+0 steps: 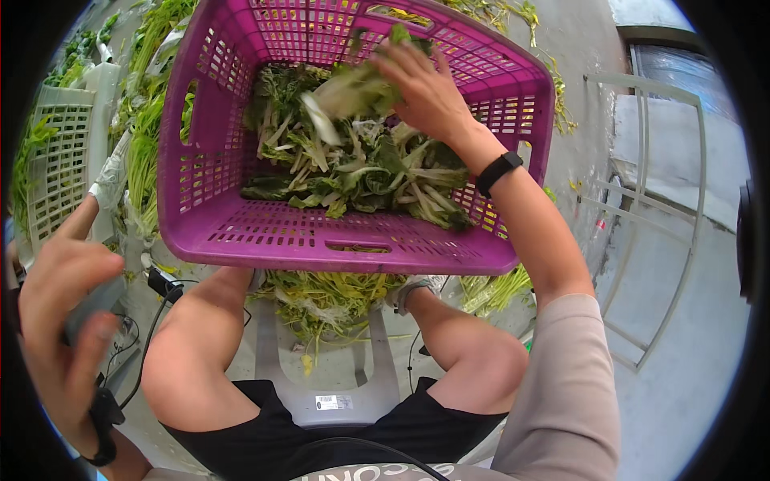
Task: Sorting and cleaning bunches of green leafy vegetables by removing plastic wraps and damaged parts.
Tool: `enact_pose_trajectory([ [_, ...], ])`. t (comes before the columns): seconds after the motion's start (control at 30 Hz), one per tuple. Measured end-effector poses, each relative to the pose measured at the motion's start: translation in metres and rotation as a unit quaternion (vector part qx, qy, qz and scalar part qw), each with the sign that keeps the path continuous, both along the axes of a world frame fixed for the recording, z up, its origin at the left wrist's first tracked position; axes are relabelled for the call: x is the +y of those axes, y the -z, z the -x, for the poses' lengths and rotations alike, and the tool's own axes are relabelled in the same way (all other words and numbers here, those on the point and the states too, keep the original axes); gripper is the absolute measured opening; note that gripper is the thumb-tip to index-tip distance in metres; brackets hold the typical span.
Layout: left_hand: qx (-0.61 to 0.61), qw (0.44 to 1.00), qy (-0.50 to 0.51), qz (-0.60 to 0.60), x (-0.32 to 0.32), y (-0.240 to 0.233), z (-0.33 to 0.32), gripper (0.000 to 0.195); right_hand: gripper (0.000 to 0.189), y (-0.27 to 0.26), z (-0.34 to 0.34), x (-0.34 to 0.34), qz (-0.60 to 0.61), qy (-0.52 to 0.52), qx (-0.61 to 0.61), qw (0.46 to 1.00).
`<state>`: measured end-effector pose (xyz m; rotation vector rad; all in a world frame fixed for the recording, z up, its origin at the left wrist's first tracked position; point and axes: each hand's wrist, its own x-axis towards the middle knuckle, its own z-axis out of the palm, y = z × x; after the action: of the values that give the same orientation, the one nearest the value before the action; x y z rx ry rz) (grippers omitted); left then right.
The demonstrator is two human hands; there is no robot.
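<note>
A purple plastic crate (198, 240) stands before me, with leafy green vegetables (367, 162) lying on its bottom. My right hand (421, 84) is inside the crate near its far side, at a blurred bunch of leafy greens with pale stalks (349, 96); whether its fingers grip the bunch cannot be told. My left hand (72, 270) is raised outside the crate at the left, with thumb and fingers apart and white wrapping on one outstretched finger. Nothing shows in its grasp.
Long green stalks (144, 138) lie left of the crate, beside a white plastic crate (60, 162). Yellowing trimmings (325, 300) cover the floor between my feet. A grey plastic stool (337, 391) is under me. Cables run near my left knee. A metal frame (701, 180) stands at the right.
</note>
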<state>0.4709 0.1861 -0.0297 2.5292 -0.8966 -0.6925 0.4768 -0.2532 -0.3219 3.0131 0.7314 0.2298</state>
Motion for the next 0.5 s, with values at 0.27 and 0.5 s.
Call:
enact_pose_trajectory([
  [0.27, -0.007, 0.994, 0.096, 0.056, 0.002, 0.026, 0.026, 0.040, 0.040, 0.114, 0.064, -0.062, 0.062, 0.110, 0.279, 0.952],
  [0.5, -0.001, 0.997, 0.061, 0.048, 0.017, 0.050, 0.021, 0.037, 0.050, 0.160, 0.078, -0.039, 0.230, 0.111, 0.291, 0.922],
])
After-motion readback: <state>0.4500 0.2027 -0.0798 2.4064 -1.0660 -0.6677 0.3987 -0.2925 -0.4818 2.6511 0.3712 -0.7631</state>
